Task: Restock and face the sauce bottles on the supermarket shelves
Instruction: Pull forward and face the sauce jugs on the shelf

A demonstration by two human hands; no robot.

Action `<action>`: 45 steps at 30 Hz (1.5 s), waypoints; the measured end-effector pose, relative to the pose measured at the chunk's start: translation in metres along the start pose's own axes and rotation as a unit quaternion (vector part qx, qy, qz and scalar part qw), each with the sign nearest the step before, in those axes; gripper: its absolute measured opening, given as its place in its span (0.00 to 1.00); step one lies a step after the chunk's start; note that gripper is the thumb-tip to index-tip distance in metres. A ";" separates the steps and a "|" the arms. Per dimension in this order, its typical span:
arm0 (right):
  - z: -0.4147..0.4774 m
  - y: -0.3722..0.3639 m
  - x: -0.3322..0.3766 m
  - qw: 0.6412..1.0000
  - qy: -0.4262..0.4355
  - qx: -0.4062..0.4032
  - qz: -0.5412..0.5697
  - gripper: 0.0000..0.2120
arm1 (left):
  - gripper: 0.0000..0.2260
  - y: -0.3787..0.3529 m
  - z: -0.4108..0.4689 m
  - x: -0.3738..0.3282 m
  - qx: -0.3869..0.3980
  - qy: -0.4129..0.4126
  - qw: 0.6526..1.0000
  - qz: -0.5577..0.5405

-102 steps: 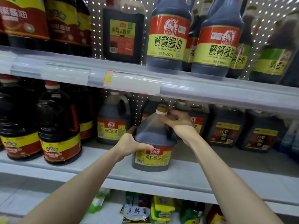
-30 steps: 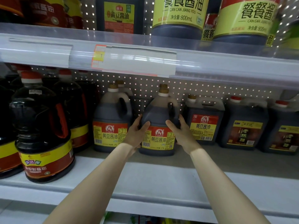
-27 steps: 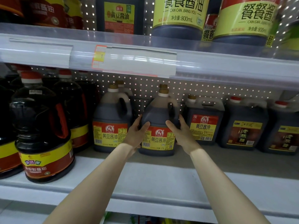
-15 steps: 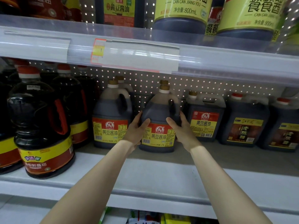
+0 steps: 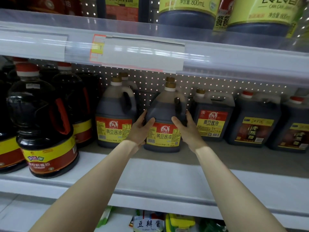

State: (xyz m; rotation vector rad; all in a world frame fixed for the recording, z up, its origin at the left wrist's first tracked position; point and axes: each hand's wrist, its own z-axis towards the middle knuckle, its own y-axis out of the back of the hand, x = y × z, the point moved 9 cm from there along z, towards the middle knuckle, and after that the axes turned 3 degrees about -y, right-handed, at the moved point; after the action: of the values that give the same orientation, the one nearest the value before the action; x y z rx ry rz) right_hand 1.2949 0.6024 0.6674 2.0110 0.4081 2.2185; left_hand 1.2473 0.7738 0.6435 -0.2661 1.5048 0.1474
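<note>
I clasp the soy sauce jug point(image 5: 164, 114) with left hand point(image 5: 139, 131) and right hand point(image 5: 187, 130), fingers point(image 5: 188, 115) wrapped round its sides, to square its label forward on the shelf point(image 5: 150, 174), just beside the twin jug point(image 5: 115, 114).

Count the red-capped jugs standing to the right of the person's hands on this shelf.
2. The first red-capped jug stands beside the gold-capped square jug; the second red-capped jug sits at the picture's right edge. Others may hide behind them.
</note>
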 end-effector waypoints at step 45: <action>-0.367 -0.401 -0.051 0.988 -0.135 0.052 0.046 0.11 | 0.17 0.453 -0.309 0.124 0.025 0.109 0.989 0.100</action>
State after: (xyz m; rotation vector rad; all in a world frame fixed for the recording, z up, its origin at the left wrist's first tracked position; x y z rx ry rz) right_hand 0.9007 0.9289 0.4775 2.3889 0.4152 1.9683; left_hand 0.8395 1.1193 0.4693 -0.0917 1.7500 0.2454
